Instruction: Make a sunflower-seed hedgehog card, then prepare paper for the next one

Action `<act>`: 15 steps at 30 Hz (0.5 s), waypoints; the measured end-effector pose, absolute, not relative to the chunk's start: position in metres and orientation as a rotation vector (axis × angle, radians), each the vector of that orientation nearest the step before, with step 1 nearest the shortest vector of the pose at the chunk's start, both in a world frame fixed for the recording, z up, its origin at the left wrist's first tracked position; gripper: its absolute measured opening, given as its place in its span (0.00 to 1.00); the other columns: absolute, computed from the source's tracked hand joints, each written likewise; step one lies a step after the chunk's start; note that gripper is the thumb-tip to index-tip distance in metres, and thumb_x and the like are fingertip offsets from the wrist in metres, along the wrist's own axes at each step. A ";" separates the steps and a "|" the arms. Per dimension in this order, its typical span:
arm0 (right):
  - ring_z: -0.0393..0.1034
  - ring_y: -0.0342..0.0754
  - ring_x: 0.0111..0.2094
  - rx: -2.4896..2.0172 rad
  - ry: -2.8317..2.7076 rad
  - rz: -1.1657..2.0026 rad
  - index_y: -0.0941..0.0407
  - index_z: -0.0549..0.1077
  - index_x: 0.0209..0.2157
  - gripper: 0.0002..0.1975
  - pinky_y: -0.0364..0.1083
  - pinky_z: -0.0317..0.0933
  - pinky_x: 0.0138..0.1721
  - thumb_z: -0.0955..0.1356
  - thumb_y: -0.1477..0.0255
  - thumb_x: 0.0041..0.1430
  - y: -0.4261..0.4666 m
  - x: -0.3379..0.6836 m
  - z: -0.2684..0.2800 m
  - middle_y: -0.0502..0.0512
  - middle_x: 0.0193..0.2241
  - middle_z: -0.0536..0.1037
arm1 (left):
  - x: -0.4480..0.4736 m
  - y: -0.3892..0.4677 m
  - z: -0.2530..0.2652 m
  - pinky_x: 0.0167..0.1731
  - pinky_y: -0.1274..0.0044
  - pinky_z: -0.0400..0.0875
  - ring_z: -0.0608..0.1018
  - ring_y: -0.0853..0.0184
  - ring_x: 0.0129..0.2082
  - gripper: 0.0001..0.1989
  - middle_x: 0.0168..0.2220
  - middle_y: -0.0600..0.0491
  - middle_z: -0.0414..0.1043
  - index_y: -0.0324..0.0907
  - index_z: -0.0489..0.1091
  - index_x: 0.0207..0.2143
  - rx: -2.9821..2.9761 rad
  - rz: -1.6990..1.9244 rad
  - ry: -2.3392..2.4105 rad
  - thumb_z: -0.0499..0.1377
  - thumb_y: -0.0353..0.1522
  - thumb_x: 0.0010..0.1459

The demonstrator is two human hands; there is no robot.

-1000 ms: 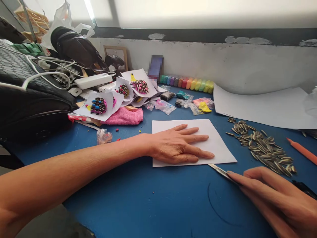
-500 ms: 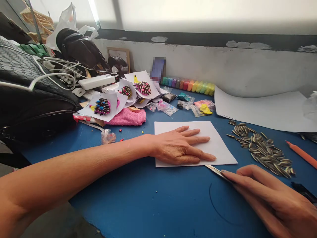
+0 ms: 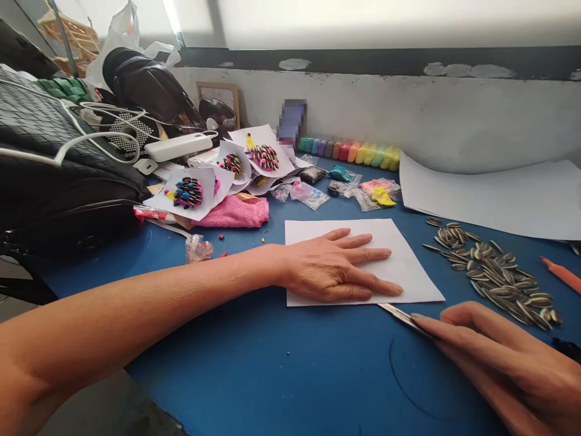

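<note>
My left hand (image 3: 340, 266) lies flat with its fingers spread on a white sheet of paper (image 3: 305, 233), pressing it to the blue table. At the lower right, my right hand (image 3: 503, 357) is closed around a slim knife (image 3: 402, 316) with a narrow metal blade. The blade's tip reaches the paper's near edge, below my left fingers, and appears to go under it. Most of the knife's handle is hidden by my right hand. A heap of striped sunflower seeds (image 3: 499, 275) lies just beyond the right hand.
Decorated paper pieces (image 3: 188, 192) rest by a pink towel (image 3: 240, 212) at the left back. Bagged clay (image 3: 311, 192) and a row of coloured clay packs (image 3: 349, 152) sit near the wall. An orange pen (image 3: 563, 275) and larger paper sheets (image 3: 490, 197) are right. A black bag (image 3: 68, 188) stands left.
The camera view has shifted slightly, so things at the right sit a little farther right. My left hand stays flat on the paper, and the knife remains at its near edge.
</note>
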State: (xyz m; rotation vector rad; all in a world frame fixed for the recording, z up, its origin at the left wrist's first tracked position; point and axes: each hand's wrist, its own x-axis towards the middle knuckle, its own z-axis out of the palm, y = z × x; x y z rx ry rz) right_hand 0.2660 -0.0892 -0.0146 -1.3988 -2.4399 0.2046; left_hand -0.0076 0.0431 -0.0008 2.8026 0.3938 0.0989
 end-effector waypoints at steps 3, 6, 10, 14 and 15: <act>0.72 0.42 0.35 -1.386 -2.419 0.214 0.42 0.70 0.59 0.20 0.37 0.66 0.34 0.61 0.64 0.68 -0.089 0.263 -0.014 0.53 0.43 0.71 | -0.007 0.043 -0.001 0.68 0.59 0.33 0.42 0.57 0.72 0.24 0.73 0.58 0.41 0.60 0.56 0.67 2.810 0.089 0.392 0.42 0.44 0.71; 0.73 0.43 0.37 -1.403 -2.435 0.253 0.42 0.69 0.60 0.21 0.38 0.66 0.36 0.62 0.65 0.68 -0.090 0.260 -0.012 0.53 0.43 0.71 | -0.007 0.043 -0.001 0.68 0.58 0.34 0.43 0.55 0.72 0.23 0.72 0.57 0.42 0.59 0.58 0.66 2.803 0.126 0.378 0.42 0.44 0.71; 0.73 0.42 0.39 -1.405 -2.466 0.206 0.42 0.68 0.61 0.21 0.36 0.65 0.37 0.62 0.66 0.68 -0.090 0.259 -0.011 0.52 0.45 0.71 | -0.008 0.044 -0.002 0.68 0.55 0.36 0.44 0.53 0.72 0.24 0.72 0.54 0.43 0.57 0.57 0.67 2.817 0.137 0.346 0.41 0.43 0.72; 0.72 0.41 0.37 -1.328 -2.477 0.131 0.44 0.68 0.61 0.20 0.36 0.64 0.36 0.61 0.66 0.69 -0.089 0.255 -0.011 0.52 0.43 0.70 | -0.008 0.045 -0.002 0.68 0.56 0.35 0.43 0.54 0.72 0.24 0.72 0.56 0.42 0.58 0.57 0.67 2.820 0.139 0.355 0.41 0.44 0.72; 0.72 0.41 0.37 -1.318 -2.476 0.115 0.44 0.68 0.60 0.20 0.36 0.64 0.36 0.61 0.66 0.69 -0.089 0.253 -0.011 0.52 0.43 0.70 | -0.008 0.044 -0.002 0.68 0.56 0.35 0.43 0.54 0.72 0.24 0.73 0.56 0.41 0.58 0.57 0.67 2.821 0.130 0.357 0.41 0.44 0.72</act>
